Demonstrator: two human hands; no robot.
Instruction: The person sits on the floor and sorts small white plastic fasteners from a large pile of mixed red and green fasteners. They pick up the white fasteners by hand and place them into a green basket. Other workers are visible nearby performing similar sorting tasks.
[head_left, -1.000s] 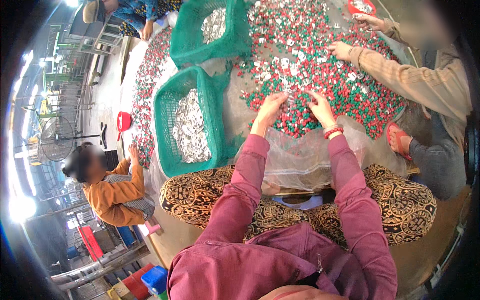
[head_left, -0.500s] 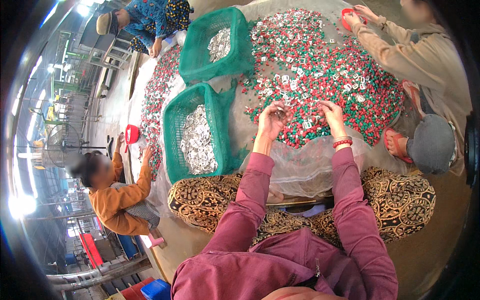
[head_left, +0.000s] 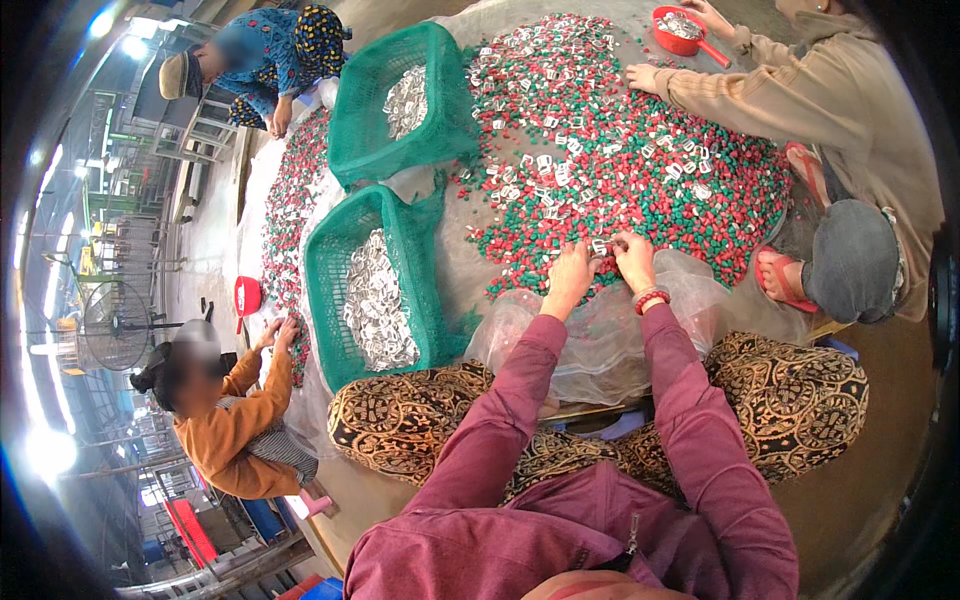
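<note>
Over the near edge of a heap of red and green pellets (head_left: 640,190), my two hands are close together with fingers closed. A small white buckle-shaped piece (head_left: 600,246) shows between the fingertips of my left hand (head_left: 570,278) and my right hand (head_left: 635,263). Both hands seem to pinch it; the fingers partly cover it. Similar white pieces (head_left: 545,165) lie scattered over the pellets. To my left, a green basket (head_left: 320,235) lined with green netting holds a pile of white pieces (head_left: 378,310).
Beyond it stands a second green basket (head_left: 350,110) of white pieces. Sheer netting (head_left: 600,345) drapes before my crossed legs. At right a person in tan sleeves (head_left: 800,100) reaches beside a red scoop (head_left: 678,35). Two more people work at left, near another red scoop (head_left: 247,296).
My hands have come together and lower, nearer the heap's edge. The person at right has set the red scoop down and reaches onto the pellets. The view has shifted slightly.
</note>
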